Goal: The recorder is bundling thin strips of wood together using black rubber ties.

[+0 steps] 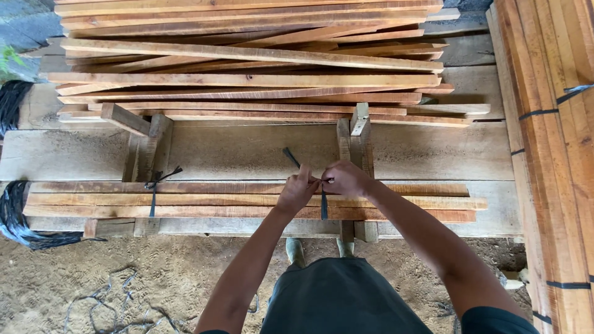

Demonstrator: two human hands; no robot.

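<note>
Black plastic strap (323, 203) runs near-to-far across a flat bundle of wooden slats (396, 201), and both hands meet on it at the bundle's far edge. The left hand (297, 190) is closed with its fingers pinched on the strap; the right hand (346, 179) is closed on the same strap just beside it, knuckles touching the left. One loose strap end sticks up and to the far left from between the hands, thin and stiff.

The bundle is made of long, narrow, rough-sawn slats, reddish-brown with paler edges, laid side by side. Its long axis runs left to right, so the strap crosses it at a right angle. It rests on two wooden cradles on a desk of broad, grey, weathered planks (433, 151). Toward the left end a second black strap (153, 192) already circles the bundle, knotted with short tails splayed out.

Beyond the desk lies a loose heap of similar slats (247, 55), roughly parallel. Strapped bundles (550, 124) are stacked at the right, pointing near to far. Coils of black strap (12, 216) hang at the left edge, and scraps lie on the sandy ground (154, 272).
</note>
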